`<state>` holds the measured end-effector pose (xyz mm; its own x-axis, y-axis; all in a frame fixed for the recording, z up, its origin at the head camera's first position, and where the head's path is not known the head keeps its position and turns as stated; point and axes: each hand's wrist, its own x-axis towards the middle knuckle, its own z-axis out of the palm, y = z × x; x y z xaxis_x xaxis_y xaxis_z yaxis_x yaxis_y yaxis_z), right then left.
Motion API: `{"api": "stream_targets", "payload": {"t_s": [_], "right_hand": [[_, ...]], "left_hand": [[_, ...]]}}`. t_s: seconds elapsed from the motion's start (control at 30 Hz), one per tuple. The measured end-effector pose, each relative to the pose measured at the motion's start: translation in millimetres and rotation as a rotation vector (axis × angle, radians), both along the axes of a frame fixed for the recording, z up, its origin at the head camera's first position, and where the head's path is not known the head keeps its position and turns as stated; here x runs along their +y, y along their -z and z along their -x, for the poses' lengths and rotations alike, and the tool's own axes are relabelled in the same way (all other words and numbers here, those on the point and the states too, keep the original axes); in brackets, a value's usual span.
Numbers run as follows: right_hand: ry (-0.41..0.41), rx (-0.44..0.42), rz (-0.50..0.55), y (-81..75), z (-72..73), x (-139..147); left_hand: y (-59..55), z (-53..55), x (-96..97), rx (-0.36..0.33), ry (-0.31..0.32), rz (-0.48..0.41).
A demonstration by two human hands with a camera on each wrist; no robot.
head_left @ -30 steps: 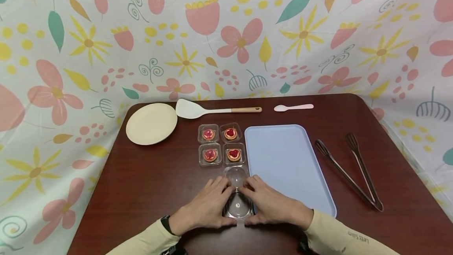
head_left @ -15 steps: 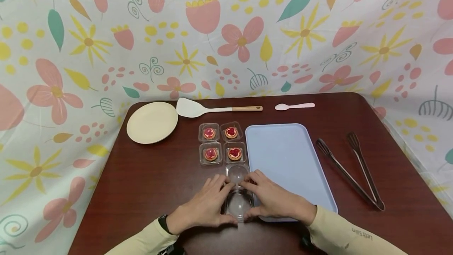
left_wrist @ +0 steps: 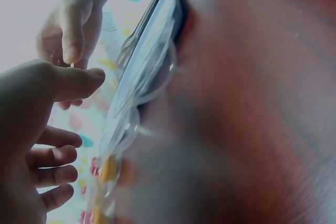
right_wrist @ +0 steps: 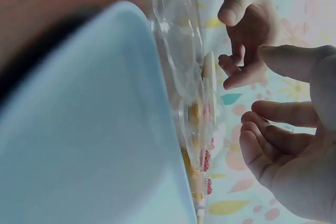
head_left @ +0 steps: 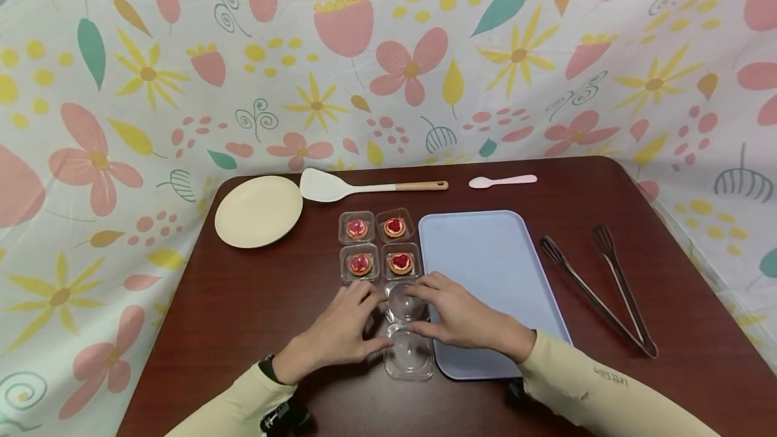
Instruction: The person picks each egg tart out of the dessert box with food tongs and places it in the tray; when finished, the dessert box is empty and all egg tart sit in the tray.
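Note:
A clear plastic box (head_left: 408, 359) lies on the table, spread in two domed halves, one behind the other, with nothing visible inside. Over its left side is my left hand (head_left: 336, 329), fingers spread and loosely bent. My right hand (head_left: 466, 313) hovers over the box's right side and the tray's edge, thumb and fingers apart. Both wrist views show the hands raised above the plastic, with nothing in them. Just behind the box sit several small tarts with red tops, such as the nearest right tart (head_left: 400, 263), each in a clear square container.
A light blue tray (head_left: 485, 268) lies right of the box. Metal tongs (head_left: 625, 295) lie farther right. Along the back are a cream plate (head_left: 259, 212), a white spatula (head_left: 328, 186) with a wooden handle and a pale pink spoon (head_left: 502, 181). A floral curtain (head_left: 388, 52) hangs behind.
Both hands have come off the box. The left hand moved back to the left and the right hand rose away and shifted right, uncovering the front half. The box stays in place.

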<state>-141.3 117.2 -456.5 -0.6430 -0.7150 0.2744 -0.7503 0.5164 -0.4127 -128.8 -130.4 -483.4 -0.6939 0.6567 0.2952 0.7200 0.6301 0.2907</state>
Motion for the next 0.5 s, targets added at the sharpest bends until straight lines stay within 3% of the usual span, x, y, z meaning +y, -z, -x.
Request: {"api": "stream_targets", "payload": {"t_s": [0.5], "right_hand": [[0.035,-0.071,-0.024,-12.3,26.6,-14]], "left_hand": [[-5.0,30.1,-15.6,0.014,-0.096,-0.102]]}}
